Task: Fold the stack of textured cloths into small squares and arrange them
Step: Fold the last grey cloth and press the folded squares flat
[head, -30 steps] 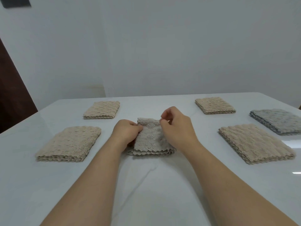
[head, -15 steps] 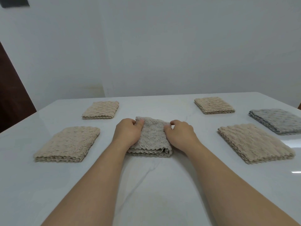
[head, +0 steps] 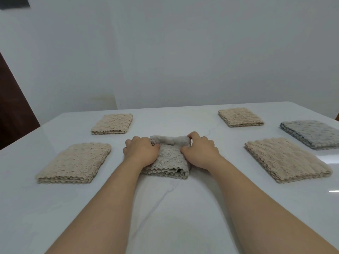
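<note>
A grey-beige textured cloth (head: 169,160) lies folded in the middle of the white table (head: 165,208). Its far edge is lifted and curled back toward me. My left hand (head: 141,152) grips the cloth's left far corner, and my right hand (head: 199,152) grips its right far corner. Both hands rest partly on the cloth and hide its sides. Four beige folded cloths lie around it: near left (head: 75,163), far left (head: 112,124), far right (head: 240,117) and near right (head: 286,159). A grey folded cloth (head: 311,133) lies at the right edge.
White walls stand behind the table, with a dark brown door (head: 12,107) at the left. The table's near half holds only my forearms. A bright reflection marks the tabletop at the right.
Both hands first pinched the cloth's far edge, then pressed flat at its sides. Now they have lifted the far edge and curled it back toward me.
</note>
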`<state>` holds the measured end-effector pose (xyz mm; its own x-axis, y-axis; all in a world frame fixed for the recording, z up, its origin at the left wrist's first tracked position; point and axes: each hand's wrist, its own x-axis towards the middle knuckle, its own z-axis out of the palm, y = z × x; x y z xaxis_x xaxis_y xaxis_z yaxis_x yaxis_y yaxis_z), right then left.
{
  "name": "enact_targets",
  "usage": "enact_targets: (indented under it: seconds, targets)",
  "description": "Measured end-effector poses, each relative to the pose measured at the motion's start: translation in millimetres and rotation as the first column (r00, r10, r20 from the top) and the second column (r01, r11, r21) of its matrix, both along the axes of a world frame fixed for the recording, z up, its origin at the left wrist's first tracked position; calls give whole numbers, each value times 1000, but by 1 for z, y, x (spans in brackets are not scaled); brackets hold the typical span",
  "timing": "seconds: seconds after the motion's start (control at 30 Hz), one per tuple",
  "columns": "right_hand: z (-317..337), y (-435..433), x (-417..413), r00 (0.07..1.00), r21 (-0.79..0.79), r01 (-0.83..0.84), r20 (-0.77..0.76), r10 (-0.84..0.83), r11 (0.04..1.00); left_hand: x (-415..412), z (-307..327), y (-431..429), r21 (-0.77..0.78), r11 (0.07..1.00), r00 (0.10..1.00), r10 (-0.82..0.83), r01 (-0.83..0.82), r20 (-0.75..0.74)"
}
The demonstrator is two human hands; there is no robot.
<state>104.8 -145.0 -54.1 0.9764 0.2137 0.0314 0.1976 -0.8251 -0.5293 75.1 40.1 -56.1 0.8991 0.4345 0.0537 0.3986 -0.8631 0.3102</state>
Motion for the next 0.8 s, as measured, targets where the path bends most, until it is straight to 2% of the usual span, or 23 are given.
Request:
enact_targets:
  seconds: [0.07,0.13,0.23,0.37,0.47,0.57,0.63,0.8]
  targets:
    - [2,-2,-1,999,105,-50,-13,51,993,0,1,2,-100,995,999,-5,8,33]
    - [3,-5,-2,994,196,-100,-14,105,976,-1,3,4,-272,961,993,-18,49,116]
    - [5,-6,-3,989,293,-140,0,147,946,-7,9,1,-523,844,970,15,118,243]
    - [9,-4,-5,990,486,-132,25,137,864,-10,16,2,-728,670,946,121,145,300]
    - [13,-2,-6,996,615,-91,38,85,784,-17,23,-2,-749,573,905,29,333,424]
    - [17,-3,-6,997,700,-71,43,57,710,-24,29,-6,-707,482,816,-30,518,577]
    - [19,-5,-5,998,738,-67,52,42,671,-23,31,-5,-670,494,783,-36,554,621]
    - [21,-6,-5,996,788,-89,60,68,609,-20,32,-6,-593,602,734,17,535,679]
